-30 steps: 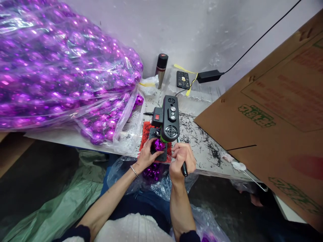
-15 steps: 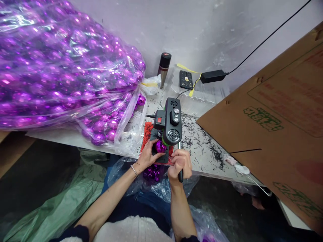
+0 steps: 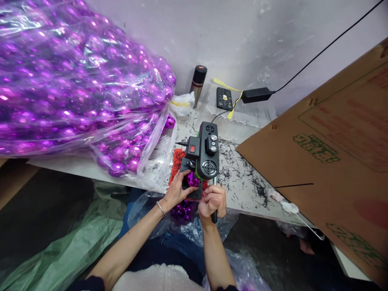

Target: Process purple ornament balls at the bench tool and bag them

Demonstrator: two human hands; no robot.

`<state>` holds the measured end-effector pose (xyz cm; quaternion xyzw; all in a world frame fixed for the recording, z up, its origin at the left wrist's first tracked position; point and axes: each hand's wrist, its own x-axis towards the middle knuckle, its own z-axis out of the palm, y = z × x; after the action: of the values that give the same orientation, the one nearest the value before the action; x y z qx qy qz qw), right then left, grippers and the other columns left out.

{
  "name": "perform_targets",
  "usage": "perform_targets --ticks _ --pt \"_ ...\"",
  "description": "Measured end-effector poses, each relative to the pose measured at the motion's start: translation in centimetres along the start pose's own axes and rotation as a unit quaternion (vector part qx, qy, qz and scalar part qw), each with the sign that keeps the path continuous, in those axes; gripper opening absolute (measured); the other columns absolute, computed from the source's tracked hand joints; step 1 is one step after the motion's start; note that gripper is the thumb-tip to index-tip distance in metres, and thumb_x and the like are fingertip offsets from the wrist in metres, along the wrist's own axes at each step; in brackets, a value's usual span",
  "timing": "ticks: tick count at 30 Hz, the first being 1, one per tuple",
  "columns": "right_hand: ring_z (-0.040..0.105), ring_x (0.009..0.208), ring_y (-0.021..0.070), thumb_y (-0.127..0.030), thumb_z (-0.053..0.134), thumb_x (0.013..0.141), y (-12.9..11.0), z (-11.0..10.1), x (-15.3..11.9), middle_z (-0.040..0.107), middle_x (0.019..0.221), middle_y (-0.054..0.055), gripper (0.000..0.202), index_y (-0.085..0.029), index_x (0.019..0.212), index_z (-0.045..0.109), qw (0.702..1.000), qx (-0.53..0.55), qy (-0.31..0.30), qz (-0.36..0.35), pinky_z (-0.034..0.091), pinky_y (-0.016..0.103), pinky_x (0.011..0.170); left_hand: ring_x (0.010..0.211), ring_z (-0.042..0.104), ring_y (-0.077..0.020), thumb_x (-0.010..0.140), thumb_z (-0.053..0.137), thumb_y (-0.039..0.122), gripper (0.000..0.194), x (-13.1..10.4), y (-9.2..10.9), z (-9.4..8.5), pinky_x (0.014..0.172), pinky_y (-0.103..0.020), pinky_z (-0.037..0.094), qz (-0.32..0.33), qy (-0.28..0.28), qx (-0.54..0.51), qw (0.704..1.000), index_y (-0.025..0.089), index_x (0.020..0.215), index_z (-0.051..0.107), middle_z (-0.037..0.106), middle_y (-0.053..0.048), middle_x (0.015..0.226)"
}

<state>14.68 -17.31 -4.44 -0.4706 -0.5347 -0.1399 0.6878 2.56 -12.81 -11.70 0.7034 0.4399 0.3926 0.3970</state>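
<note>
My left hand (image 3: pixel 178 189) holds a shiny purple faceted ball (image 3: pixel 193 179) between thumb and fingers. The ball rests at the black base plate of a small black bench machine (image 3: pixel 209 151) with round vents, knobs and a red switch. Around the machine's lever handle (image 3: pixel 214 216), which has a black grip, my right hand (image 3: pixel 214 201) is closed. A red mat (image 3: pixel 178 155) lies under the machine. Below the table edge, more purple balls (image 3: pixel 183 211) sit in a clear plastic bag at my lap.
A huge clear bag of purple balls (image 3: pixel 75 89) fills the left. Behind the machine stand a flask (image 3: pixel 197 85), a phone (image 3: pixel 224 98) and a power adapter (image 3: pixel 257 95). Black scraps (image 3: pixel 257 188) litter the table beside a large cardboard box (image 3: pixel 330 153).
My right hand and the lever handle have shifted slightly down and to the left. My left hand stays on the ball. The whole view has moved a little.
</note>
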Motion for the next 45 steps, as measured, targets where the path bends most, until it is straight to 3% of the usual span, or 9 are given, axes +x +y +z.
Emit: perform_targets --ticks 16,22,25,29,31,34,39,42,45 --pt "0.056 0.06 0.0135 -0.029 0.038 0.113 1.4 -0.2 -0.8 0.058 0.073 -0.002 0.042 -0.024 0.073 0.05 0.998 0.009 -0.037 -0.047 0.047 0.034 0.065 0.131 0.072 -0.0364 0.086 0.091 0.046 0.061 0.4 -0.2 0.3 0.114 -0.054 0.058 0.004 0.011 -0.004 1.0 0.024 0.136 0.063 0.074 -0.013 0.132" --pt "0.057 0.064 0.014 -0.023 0.042 0.111 -1.6 -0.9 3.2 0.054 0.068 -0.003 0.042 -0.025 0.069 0.048 0.997 -0.001 -0.048 0.057 0.044 0.032 0.062 0.138 0.07 -0.0354 0.089 0.089 0.041 0.062 0.1 0.3 0.1 0.127 -0.061 0.048 0.037 -0.008 0.017 0.999 0.026 0.142 0.06 0.074 -0.012 0.14" --pt "0.059 0.065 0.0142 -0.022 0.045 0.111 -2.8 -1.3 4.8 0.054 0.067 -0.003 0.041 -0.025 0.07 0.05 0.995 0.0 -0.067 0.071 0.044 0.031 0.061 0.144 0.067 -0.0357 0.094 0.083 0.039 0.055 -2.2 0.5 -0.7 0.132 -0.067 0.039 0.092 -0.033 0.029 0.995 0.026 0.142 0.06 0.072 -0.015 0.146" --pt "0.06 0.067 0.0139 -0.022 0.045 0.111 -2.8 -1.4 4.0 0.06 0.073 -0.002 0.041 -0.024 0.071 0.053 0.995 0.013 -0.08 0.064 0.045 0.031 0.062 0.149 0.062 -0.0395 0.088 0.086 0.058 0.069 -3.7 0.8 -3.1 0.13 -0.065 0.043 0.112 -0.032 0.024 0.993 0.024 0.142 0.061 0.065 -0.021 0.156" --pt "0.061 0.068 0.0137 -0.022 0.044 0.111 -2.5 -1.4 3.1 0.061 0.076 -0.001 0.041 -0.023 0.072 0.054 0.995 0.014 -0.073 0.067 0.046 0.03 0.062 0.148 0.062 -0.037 0.099 0.073 0.055 0.057 -1.2 1.0 -4.8 0.128 -0.06 0.046 0.083 0.018 0.009 0.996 0.022 0.144 0.061 0.065 -0.021 0.156" --pt "0.061 0.069 0.0129 -0.023 0.043 0.112 -2.1 -1.3 2.2 0.062 0.078 -0.001 0.04 -0.023 0.073 0.053 0.995 0.013 -0.07 0.069 0.046 0.03 0.063 0.149 0.059 -0.0342 0.107 0.058 0.037 0.037 6.9 1.5 -7.0 0.134 -0.056 0.038 0.015 0.115 0.01 0.993 0.02 0.139 0.066 0.068 -0.018 0.15" --pt "0.062 0.071 0.0134 -0.021 0.043 0.112 -1.9 -1.4 2.2 0.06 0.076 -0.002 0.039 -0.023 0.074 0.053 0.996 0.007 -0.08 0.049 0.048 0.03 0.067 0.154 0.054 -0.0399 0.102 0.051 0.012 0.05 20.5 3.1 -9.8 0.133 -0.058 0.034 -0.122 0.143 0.138 0.972 0.006 0.151 0.058 0.061 -0.028 0.156" --pt "0.062 0.071 0.013 -0.021 0.043 0.112 -1.9 -1.3 2.2 0.059 0.075 -0.002 0.04 -0.023 0.073 0.054 0.997 0.011 -0.07 0.044 0.047 0.03 0.066 0.145 0.06 -0.045 0.108 0.047 0.023 0.049 23.1 3.9 -10.2 0.124 -0.059 0.041 -0.169 0.086 0.258 0.947 0.002 0.151 0.057 0.064 -0.033 0.15" --pt "0.062 0.07 0.0124 -0.022 0.043 0.112 -1.9 -1.1 2.1 0.059 0.076 -0.002 0.041 -0.023 0.073 0.054 0.997 0.014 -0.061 0.043 0.047 0.029 0.065 0.145 0.058 -0.0455 0.106 0.057 0.031 0.052 23.0 4.1 -9.9 0.124 -0.057 0.039 -0.153 0.042 0.336 0.928 0.004 0.15 0.059 0.064 -0.032 0.15"
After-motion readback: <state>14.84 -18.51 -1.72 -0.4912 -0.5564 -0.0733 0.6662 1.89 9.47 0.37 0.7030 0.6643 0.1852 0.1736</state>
